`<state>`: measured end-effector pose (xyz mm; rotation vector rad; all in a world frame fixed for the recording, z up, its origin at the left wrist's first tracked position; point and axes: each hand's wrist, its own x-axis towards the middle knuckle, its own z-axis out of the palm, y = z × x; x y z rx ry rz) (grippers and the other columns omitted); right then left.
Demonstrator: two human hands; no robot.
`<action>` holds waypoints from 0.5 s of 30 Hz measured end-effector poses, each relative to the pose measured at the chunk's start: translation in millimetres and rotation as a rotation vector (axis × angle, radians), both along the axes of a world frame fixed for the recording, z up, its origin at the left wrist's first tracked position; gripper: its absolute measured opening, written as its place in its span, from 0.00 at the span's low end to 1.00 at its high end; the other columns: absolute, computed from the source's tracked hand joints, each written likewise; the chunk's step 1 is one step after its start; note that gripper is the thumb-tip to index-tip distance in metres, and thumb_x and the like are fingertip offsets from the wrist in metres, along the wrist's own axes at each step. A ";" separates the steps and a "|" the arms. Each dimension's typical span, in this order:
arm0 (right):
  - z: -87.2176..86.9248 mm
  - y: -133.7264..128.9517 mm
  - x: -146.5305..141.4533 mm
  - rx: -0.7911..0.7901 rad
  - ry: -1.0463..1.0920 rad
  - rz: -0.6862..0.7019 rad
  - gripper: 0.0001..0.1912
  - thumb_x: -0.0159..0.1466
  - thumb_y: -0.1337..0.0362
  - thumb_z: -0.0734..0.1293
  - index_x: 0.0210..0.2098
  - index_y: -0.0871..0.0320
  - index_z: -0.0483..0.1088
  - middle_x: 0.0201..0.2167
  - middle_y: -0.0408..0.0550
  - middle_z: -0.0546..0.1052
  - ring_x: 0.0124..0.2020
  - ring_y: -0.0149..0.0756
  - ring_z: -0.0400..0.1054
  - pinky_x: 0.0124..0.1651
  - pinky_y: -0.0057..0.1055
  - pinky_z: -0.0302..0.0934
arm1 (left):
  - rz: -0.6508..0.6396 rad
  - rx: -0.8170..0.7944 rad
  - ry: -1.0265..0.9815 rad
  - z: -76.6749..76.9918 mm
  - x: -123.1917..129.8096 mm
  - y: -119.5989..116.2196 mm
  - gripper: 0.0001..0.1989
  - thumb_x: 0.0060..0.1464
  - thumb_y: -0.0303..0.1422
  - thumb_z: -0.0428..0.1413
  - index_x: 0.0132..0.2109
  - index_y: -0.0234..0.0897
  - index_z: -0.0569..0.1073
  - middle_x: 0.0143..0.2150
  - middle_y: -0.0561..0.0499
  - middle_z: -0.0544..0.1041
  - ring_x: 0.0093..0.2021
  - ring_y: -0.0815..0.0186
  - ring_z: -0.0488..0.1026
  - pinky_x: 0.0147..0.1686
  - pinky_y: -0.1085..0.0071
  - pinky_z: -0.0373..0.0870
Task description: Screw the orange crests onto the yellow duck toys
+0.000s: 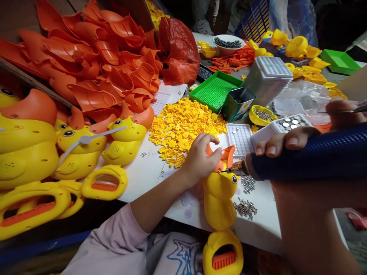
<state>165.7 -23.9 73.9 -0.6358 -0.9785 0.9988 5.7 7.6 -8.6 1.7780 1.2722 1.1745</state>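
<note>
Duck toy of yellow plastic (220, 204) lies lengthwise over the white worktop edge (265, 238), head (222, 184) away, ring handle (239, 256) nearest; outstretched left hand (198, 157) grips its orange beak (228, 153), right hand (299, 137) clasps a blue cylindrical screwdriver (309, 159).

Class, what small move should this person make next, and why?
Probably press the blue driver gently straight in: the right hand holds it with its bit at the side of the orange piece, which the left hand grips on the yellow toy.
</note>
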 end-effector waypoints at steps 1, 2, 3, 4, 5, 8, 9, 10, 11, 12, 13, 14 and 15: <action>-0.4 -0.4 -1.6 -0.015 0.013 0.014 0.27 0.47 0.49 0.75 0.44 0.49 0.72 0.24 0.40 0.74 0.23 0.42 0.69 0.25 0.44 0.70 | 0.000 -0.003 0.002 0.3 0.1 -0.3 0.05 0.52 0.25 0.55 0.37 0.37 0.68 0.38 0.49 0.71 0.43 0.63 0.71 0.49 0.62 0.69; -0.3 -0.7 -2.7 -0.026 0.018 0.024 0.25 0.47 0.49 0.75 0.43 0.48 0.72 0.24 0.40 0.74 0.24 0.42 0.69 0.25 0.44 0.70 | 0.000 -0.008 0.004 0.6 0.2 -0.5 0.05 0.52 0.25 0.55 0.37 0.37 0.68 0.38 0.49 0.71 0.43 0.63 0.71 0.49 0.62 0.69; 0.1 -0.7 -3.2 -0.024 0.017 0.034 0.24 0.48 0.49 0.75 0.43 0.48 0.72 0.24 0.39 0.75 0.24 0.42 0.69 0.25 0.44 0.70 | 0.001 -0.010 0.006 0.9 0.2 -0.6 0.05 0.52 0.25 0.55 0.37 0.37 0.68 0.38 0.49 0.71 0.43 0.63 0.71 0.50 0.62 0.69; 0.9 -0.4 -3.3 -0.012 0.008 0.036 0.23 0.49 0.49 0.74 0.42 0.48 0.73 0.24 0.38 0.75 0.24 0.42 0.69 0.24 0.44 0.70 | 0.001 -0.012 0.007 1.1 0.2 -0.7 0.05 0.52 0.25 0.55 0.37 0.37 0.68 0.38 0.49 0.71 0.43 0.63 0.71 0.50 0.62 0.69; 1.9 0.1 -3.3 0.008 -0.005 0.028 0.22 0.50 0.50 0.74 0.42 0.49 0.73 0.24 0.38 0.75 0.23 0.41 0.69 0.24 0.44 0.70 | -0.001 -0.012 0.008 1.3 0.0 -0.6 0.05 0.52 0.25 0.55 0.37 0.37 0.68 0.38 0.49 0.71 0.43 0.63 0.71 0.50 0.61 0.69; 4.6 1.9 -3.1 0.036 -0.007 -0.006 0.19 0.52 0.53 0.74 0.41 0.50 0.73 0.23 0.37 0.75 0.21 0.38 0.68 0.24 0.42 0.69 | -0.033 -0.005 0.022 2.1 -1.2 -0.4 0.05 0.52 0.27 0.56 0.38 0.37 0.69 0.40 0.47 0.71 0.44 0.62 0.71 0.50 0.61 0.69; 4.9 2.3 -2.7 0.030 0.001 -0.001 0.18 0.53 0.53 0.73 0.42 0.50 0.73 0.23 0.38 0.75 0.21 0.38 0.68 0.24 0.42 0.69 | -0.047 -0.004 0.028 2.4 -1.6 -0.3 0.05 0.52 0.28 0.57 0.38 0.36 0.69 0.41 0.47 0.71 0.45 0.62 0.71 0.50 0.61 0.70; 4.8 2.5 -1.9 0.025 0.007 0.014 0.16 0.55 0.53 0.72 0.42 0.49 0.73 0.24 0.38 0.75 0.22 0.39 0.68 0.24 0.42 0.69 | -0.057 -0.005 0.033 2.6 -1.9 -0.3 0.06 0.52 0.29 0.57 0.38 0.37 0.69 0.41 0.47 0.71 0.45 0.62 0.71 0.51 0.60 0.70; 4.1 2.6 -0.6 0.025 0.011 0.034 0.15 0.57 0.52 0.70 0.42 0.49 0.72 0.24 0.38 0.76 0.22 0.39 0.69 0.24 0.42 0.69 | -0.061 -0.006 0.038 2.7 -2.0 -0.4 0.06 0.52 0.29 0.57 0.39 0.37 0.69 0.41 0.47 0.71 0.45 0.62 0.71 0.51 0.60 0.70; 3.2 2.5 1.5 0.037 0.009 0.057 0.16 0.58 0.52 0.69 0.44 0.49 0.72 0.25 0.38 0.76 0.23 0.39 0.69 0.24 0.43 0.69 | -0.057 -0.008 0.042 2.8 -2.0 -0.6 0.06 0.52 0.30 0.57 0.39 0.37 0.69 0.41 0.47 0.71 0.45 0.62 0.71 0.51 0.60 0.70; 2.0 2.4 4.1 0.052 0.010 0.080 0.17 0.59 0.51 0.68 0.45 0.50 0.71 0.26 0.39 0.77 0.24 0.40 0.70 0.25 0.43 0.70 | -0.047 -0.009 0.045 2.8 -1.9 -0.8 0.06 0.52 0.30 0.57 0.39 0.37 0.69 0.41 0.47 0.71 0.45 0.62 0.71 0.51 0.60 0.70; 0.7 2.2 6.9 0.063 0.014 0.104 0.19 0.60 0.50 0.67 0.47 0.51 0.71 0.27 0.40 0.77 0.24 0.40 0.70 0.26 0.44 0.70 | -0.038 -0.009 0.050 2.7 -1.6 -1.1 0.06 0.52 0.30 0.58 0.39 0.37 0.69 0.41 0.47 0.71 0.45 0.62 0.71 0.51 0.60 0.70; -0.4 1.9 9.7 0.067 0.011 0.139 0.20 0.60 0.50 0.67 0.48 0.51 0.70 0.29 0.41 0.77 0.26 0.41 0.71 0.27 0.45 0.71 | -0.030 -0.008 0.056 2.6 -1.4 -1.5 0.07 0.52 0.30 0.58 0.39 0.36 0.70 0.41 0.47 0.70 0.45 0.62 0.71 0.52 0.60 0.69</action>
